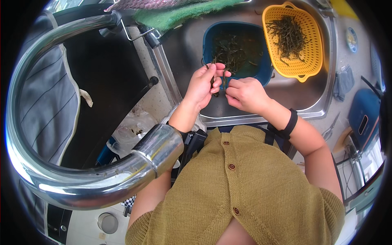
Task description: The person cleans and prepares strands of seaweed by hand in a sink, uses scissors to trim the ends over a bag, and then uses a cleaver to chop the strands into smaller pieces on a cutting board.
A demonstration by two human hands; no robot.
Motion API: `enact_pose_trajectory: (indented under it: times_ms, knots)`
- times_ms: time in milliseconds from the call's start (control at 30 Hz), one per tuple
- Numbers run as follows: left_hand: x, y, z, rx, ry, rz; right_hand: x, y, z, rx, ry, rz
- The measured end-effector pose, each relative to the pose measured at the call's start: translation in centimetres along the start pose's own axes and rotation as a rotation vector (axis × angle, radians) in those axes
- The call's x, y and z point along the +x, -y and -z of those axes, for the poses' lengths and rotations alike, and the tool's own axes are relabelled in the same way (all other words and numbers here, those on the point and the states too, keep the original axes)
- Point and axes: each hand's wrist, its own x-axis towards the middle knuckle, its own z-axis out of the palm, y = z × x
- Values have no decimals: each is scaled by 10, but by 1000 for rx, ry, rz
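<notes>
My left hand (200, 84) holds a few dark, stringy plant strips (212, 80) between thumb and fingers, at the near edge of a blue plastic basin (208, 33). My right hand (247, 94) is close beside it, fingers pinched at the lower end of one strip (225, 79); the fingertips are partly hidden. Murky water in the basin holds more dark strips (231, 52). To its right, a yellow perforated colander (314, 59) carries a heap of similar strips (289, 38). Both containers are in the stainless steel sink (298, 97).
A large chrome faucet (92, 186) arches across the left side. Green scouring cloth (186, 13) lies along the sink's far edge. A clear plastic bag (131, 130) is at lower left. On the right counter are a blue-grey cloth (343, 82), scissors (330, 130) and a small dish (352, 39).
</notes>
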Motion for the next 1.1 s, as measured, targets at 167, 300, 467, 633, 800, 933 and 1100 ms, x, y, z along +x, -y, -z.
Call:
enact_pose_trajectory:
  times_ms: [167,300,467,633,800,933,1100]
  knots:
    - [-1,-11,-3,-29,-10,-43,-12,-4,-6,-23,134,95]
    - [-1,-16,-5,-64,34,-108,-16,-3,-6,10,142,112]
    - [-3,-15,-10,-93,39,-103,-15,-1,-3,41,89,129]
    - [-10,-14,-15,45,3,-154,3,1,18,172,-94,-236]
    - [-15,-9,-22,274,-52,-322,30,4,33,211,-228,-208]
    - [-12,-4,-21,439,-80,-463,33,3,34,172,-223,-146]
    - [-17,-5,-17,748,-153,-482,32,1,30,115,-226,-157]
